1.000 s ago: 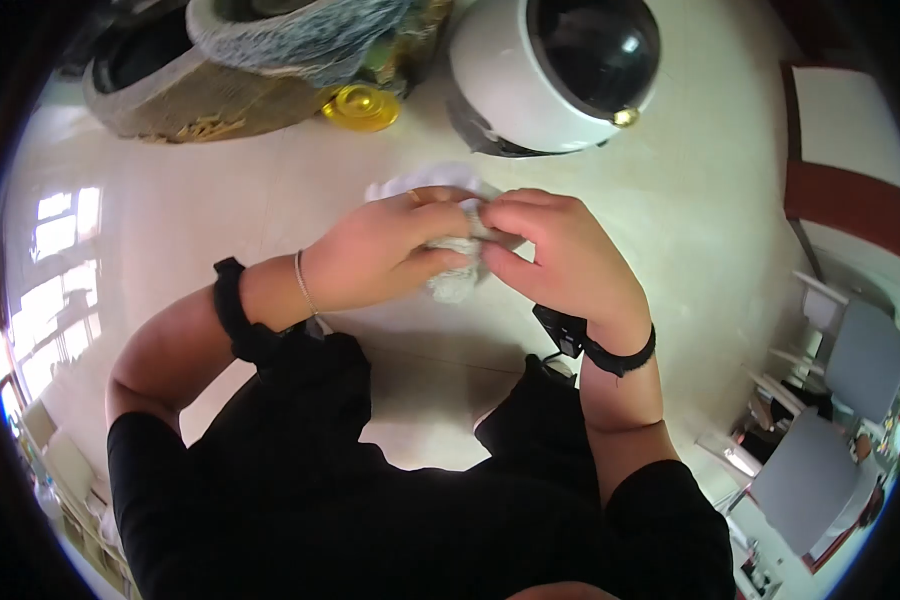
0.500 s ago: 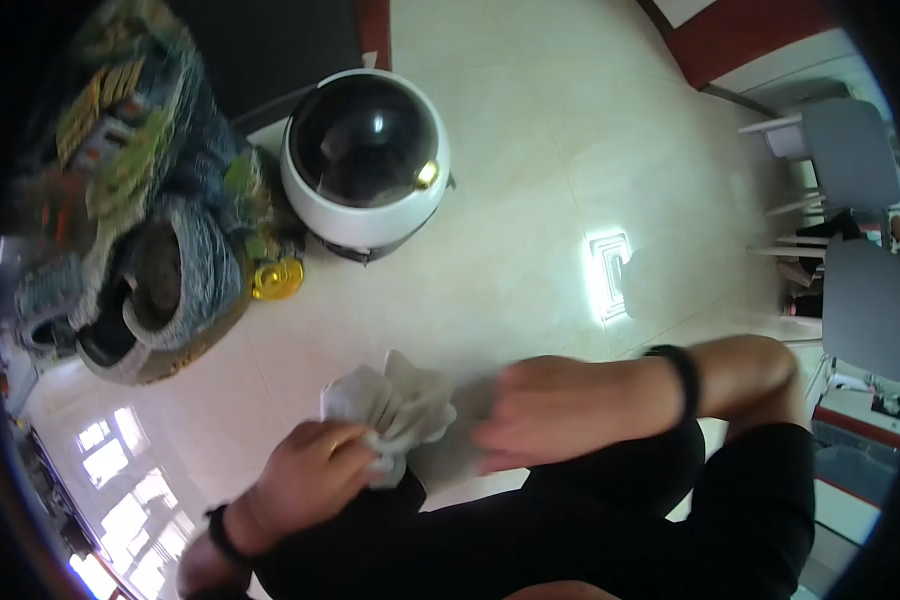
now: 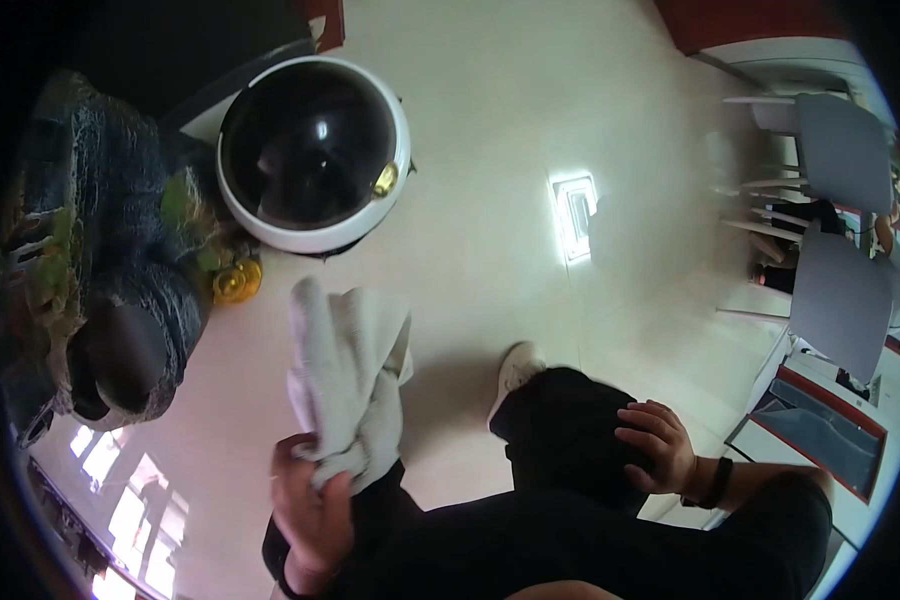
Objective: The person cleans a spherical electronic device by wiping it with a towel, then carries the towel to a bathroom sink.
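A crumpled, pale grey-white cloth hangs from my left hand, whose fingers are wrapped round its lower end at the bottom left. The cloth's upper part spreads out over the floor in front of my left leg. Resting on the dark trousers over my right knee is my right hand, with its fingers apart and nothing in them. A wide gap lies between the cloth and my right hand.
A white, round object with a dark domed top stands at the upper left. Beside it are a rock-like ornament and a yellow round piece. Grey chairs are at the right, and a white shoe shows near my knee.
My right hand has come away from the cloth and onto my knee. My left hand keeps hold of the cloth, which is now more spread out. The view has turned to the right.
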Motion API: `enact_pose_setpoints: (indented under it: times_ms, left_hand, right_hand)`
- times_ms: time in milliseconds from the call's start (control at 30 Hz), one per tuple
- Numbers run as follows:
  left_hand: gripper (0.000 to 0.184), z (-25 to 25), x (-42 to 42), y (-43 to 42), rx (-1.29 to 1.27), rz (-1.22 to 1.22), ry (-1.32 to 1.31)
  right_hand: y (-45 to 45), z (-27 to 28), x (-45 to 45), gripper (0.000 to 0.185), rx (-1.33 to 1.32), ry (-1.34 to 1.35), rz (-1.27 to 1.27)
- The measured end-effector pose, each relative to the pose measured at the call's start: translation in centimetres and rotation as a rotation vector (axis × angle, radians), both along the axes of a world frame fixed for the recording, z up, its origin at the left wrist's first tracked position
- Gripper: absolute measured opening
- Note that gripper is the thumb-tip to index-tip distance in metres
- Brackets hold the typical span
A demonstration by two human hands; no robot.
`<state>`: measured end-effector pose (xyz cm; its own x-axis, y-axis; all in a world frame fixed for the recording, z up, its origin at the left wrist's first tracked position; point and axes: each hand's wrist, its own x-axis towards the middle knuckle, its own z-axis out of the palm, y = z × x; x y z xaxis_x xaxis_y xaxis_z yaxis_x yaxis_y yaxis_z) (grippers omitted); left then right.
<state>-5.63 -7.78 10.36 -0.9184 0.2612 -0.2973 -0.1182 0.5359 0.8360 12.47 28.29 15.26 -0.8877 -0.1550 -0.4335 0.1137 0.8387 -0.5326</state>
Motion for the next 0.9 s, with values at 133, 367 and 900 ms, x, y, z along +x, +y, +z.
enact_pose_setpoints:
  times_ms: [133,367,900]
  left_hand:
    - [0.02,-0.4,0.9,1.4,0.0,-0.149,-0.115]
    - [0.015,-2.8,8.5,5.2,-0.016,-0.281,-0.238]
    - [0.032,20.2,13.4,15.0,-0.162,-1.123,0.094]
  right_hand:
    - [-0.5,1.4,0.1,0.043,-0.108,-0.124,0.11]
    - [-2.6,3.5,2.6,0.032,-0.302,-0.236,0.122]
    - [-2.5,29.4,-6.7,0.029,-0.892,0.343,-0.43]
